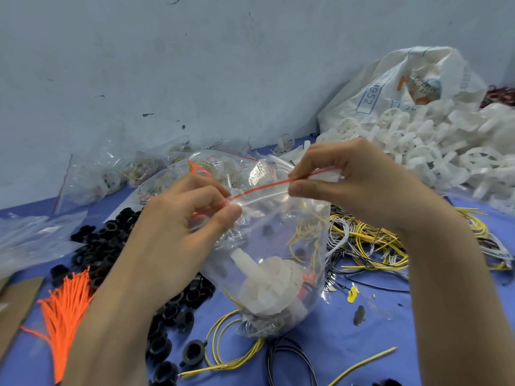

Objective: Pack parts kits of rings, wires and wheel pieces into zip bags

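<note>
- One zip bag (267, 246) hangs in the air over the middle of the blue table (362, 330), mouth up, with white wheel pieces (267, 282) and some yellow wires (303, 238) sagging in its bottom.
- Its red zip strip (259, 188) is what the coming move turns on. Its long axis runs from lower left up to upper right, stretched taut between the two hands.
- Left hand (184, 218) pinches the lower end of the strip between thumb and curled fingers.
- Right hand (348, 185) pinches the higher end in the same way, so both are on the strip and neither is nearer.
- The free stretch of strip lies between the two pinches, so sealing probably means sliding one pinch along that line toward the other.
- I cannot tell whether the lips are already pressed together (a pale line bows just under the red one, which may be the second lip).
- Both ends of the strip are hidden under the fingers.
- Dark smudges inside the bag may be rings, but they are too blurred to say.
- Outward on the table, the left forearm partly covers the black rings (106, 246), and the loose wires (370, 240) lie under the right wrist.
- Farther out are an orange bundle (67, 305) at the left, a white wheel heap (434, 146) at the far right, and filled bags (133, 168) along the wall.
</note>
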### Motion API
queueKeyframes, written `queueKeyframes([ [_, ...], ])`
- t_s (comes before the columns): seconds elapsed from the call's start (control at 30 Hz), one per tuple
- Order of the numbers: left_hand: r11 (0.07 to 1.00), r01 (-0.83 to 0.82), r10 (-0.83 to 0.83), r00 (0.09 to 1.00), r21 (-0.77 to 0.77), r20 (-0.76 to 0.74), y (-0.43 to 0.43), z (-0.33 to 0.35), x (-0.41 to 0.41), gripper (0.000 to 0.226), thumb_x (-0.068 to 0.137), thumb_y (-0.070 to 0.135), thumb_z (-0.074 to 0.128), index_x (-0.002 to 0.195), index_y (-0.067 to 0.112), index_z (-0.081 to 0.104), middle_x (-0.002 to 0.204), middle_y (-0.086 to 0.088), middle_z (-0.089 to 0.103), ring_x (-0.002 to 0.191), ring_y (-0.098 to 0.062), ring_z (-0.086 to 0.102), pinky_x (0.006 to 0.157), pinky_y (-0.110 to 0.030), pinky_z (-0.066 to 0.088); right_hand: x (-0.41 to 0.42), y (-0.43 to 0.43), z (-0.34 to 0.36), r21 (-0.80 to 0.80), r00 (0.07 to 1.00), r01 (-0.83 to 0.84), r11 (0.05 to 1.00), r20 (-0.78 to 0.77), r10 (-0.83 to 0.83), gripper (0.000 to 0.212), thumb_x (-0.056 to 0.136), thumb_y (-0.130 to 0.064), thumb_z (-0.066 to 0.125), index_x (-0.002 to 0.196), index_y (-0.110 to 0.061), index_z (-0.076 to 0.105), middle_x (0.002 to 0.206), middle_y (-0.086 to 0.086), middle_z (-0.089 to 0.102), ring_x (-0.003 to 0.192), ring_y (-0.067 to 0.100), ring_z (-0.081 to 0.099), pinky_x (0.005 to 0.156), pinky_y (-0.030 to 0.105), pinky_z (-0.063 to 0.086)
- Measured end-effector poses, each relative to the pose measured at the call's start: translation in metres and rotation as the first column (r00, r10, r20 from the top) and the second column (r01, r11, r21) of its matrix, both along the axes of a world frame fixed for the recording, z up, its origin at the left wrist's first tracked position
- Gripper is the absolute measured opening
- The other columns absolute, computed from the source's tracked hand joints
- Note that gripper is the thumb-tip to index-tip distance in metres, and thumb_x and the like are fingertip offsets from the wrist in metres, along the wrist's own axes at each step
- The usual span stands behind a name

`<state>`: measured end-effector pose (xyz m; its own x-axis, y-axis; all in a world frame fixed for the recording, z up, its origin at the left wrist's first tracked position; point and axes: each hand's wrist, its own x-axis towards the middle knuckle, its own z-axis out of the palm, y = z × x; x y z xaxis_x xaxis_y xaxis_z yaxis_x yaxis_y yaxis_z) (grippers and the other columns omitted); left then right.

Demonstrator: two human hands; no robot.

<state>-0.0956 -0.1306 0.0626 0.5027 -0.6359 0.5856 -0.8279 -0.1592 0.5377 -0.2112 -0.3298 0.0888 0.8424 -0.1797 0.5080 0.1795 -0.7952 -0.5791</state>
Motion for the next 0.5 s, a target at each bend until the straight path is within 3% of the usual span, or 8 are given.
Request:
queueKeyframes([
  [0.1,0.999,0.024,-0.024,0.999,-0.022,0.033,-0.004,0.001,-0.005,0.013,0.082,0.033,0.059,0.076,0.025,0.068,0.093,0.014,0.062,0.09,-0.004,0.061,0.081,-0.022,0.047,0.001,0.009,0.001,-0.034,0.998,-0.05,0.998,-0.035,0.049,0.003,0.077,-0.023,0.075,0.075,-0.023,0.073,0.079,-0.013,0.068,0.077,-0.003,0.062,0.074,0.008,0.039],
  [0.2,0.998,0.036,-0.033,0.997,-0.043,0.072,-0.007,0.002,-0.01,0.007,0.081,0.029,0.062,0.077,0.027,0.068,0.09,0.01,0.062,0.087,-0.008,0.06,0.078,-0.025,0.047,0.002,0.015,0.003,-0.059,0.998,-0.065,0.996,-0.02,0.064,0.009,0.08,-0.018,0.073,0.074,-0.025,0.071,0.08,-0.012,0.067,0.079,0.001,0.062,0.077,0.014,0.041],
  [0.3,0.997,0.034,-0.025,0.991,-0.067,0.132,-0.008,0.003,-0.012,0.007,0.08,0.021,0.065,0.075,0.018,0.068,0.09,0.01,0.062,0.086,-0.009,0.06,0.076,-0.019,0.044,0.0,0.016,0.004,-0.049,0.997,-0.078,0.996,0.008,0.079,0.008,0.08,-0.014,0.072,0.074,-0.02,0.071,0.081,-0.009,0.067,0.082,0.007,0.062,0.081,0.021,0.043],
  [0.5,0.996,0.077,-0.07,0.99,-0.053,0.119,-0.011,0.004,-0.014,0.007,0.08,0.018,0.066,0.074,0.014,0.067,0.092,0.012,0.061,0.087,-0.007,0.059,0.074,-0.007,0.04,0.003,0.02,0.004,-0.048,0.991,-0.136,0.99,0.003,0.136,0.002,0.08,-0.017,0.073,0.078,-0.017,0.072,0.083,-0.009,0.068,0.083,0.004,0.062,0.081,0.018,0.044],
])
